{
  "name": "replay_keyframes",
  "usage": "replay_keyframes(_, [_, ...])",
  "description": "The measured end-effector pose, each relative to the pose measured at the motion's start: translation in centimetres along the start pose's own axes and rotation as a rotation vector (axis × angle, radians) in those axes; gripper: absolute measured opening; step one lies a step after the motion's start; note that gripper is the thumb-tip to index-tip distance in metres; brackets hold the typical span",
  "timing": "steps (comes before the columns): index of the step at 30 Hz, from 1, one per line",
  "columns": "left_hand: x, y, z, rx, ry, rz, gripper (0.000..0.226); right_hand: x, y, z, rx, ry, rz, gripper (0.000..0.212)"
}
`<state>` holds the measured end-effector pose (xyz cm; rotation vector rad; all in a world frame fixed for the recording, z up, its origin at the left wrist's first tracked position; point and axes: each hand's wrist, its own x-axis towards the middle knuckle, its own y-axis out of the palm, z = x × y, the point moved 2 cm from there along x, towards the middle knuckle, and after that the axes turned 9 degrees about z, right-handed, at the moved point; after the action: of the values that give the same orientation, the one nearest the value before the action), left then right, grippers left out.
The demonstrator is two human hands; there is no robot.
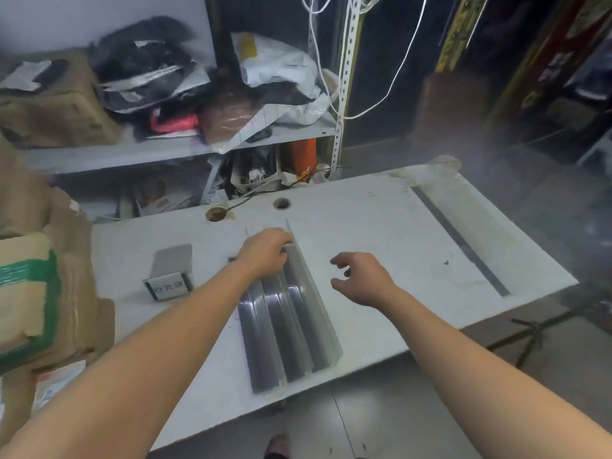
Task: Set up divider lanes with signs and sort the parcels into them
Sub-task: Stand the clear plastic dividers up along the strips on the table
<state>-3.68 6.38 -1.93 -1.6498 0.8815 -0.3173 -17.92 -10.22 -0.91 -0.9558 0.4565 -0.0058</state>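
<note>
The clear dividers (288,323) lie close together near the front edge of the white desk (381,226). The left hand (265,253) is closed around the far top of one divider wall. The right hand (361,279) floats just beside them with its fingers spread, holding nothing. A small sign (168,289) stands on the desk to the left.

I think the thin walls could tip or slide off the front edge if the hand pulls too hard, because they sit so near it.

Farther back, the parcels (149,71) are piled on a shelf (165,149), still unsorted. They are blurry. The sign's words are hard to read. A box (29,293) at the left is cut off.
</note>
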Motion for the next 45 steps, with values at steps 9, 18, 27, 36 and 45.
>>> replay_keyframes(9, [3.9,2.6,1.2,0.161,0.333,0.138,0.034,0.2,5.2,-0.6,0.14,0.141,0.122,0.045])
replay_keyframes(18, [5.6,2.8,3.1,0.139,0.368,0.14,0.013,0.0,5.6,-1.2,0.294,0.182,0.118,0.035])
replay_keyframes(27, [7.8,1.6,1.6,0.105,0.306,0.161,0.009,-0.5,5.9,-3.1,0.29,0.196,0.151,0.032])
replay_keyframes(36, [11.8,-0.4,-2.8,0.025,0.251,0.089,0.009,-3.5,0.2,-9.8,0.276,0.141,0.093,0.016])
replay_keyframes(45, [17.3,-1.1,-12.2,0.051,0.238,-0.014,0.01,-7.3,-4.5,-18.7,0.231,0.178,0.028,0.051])
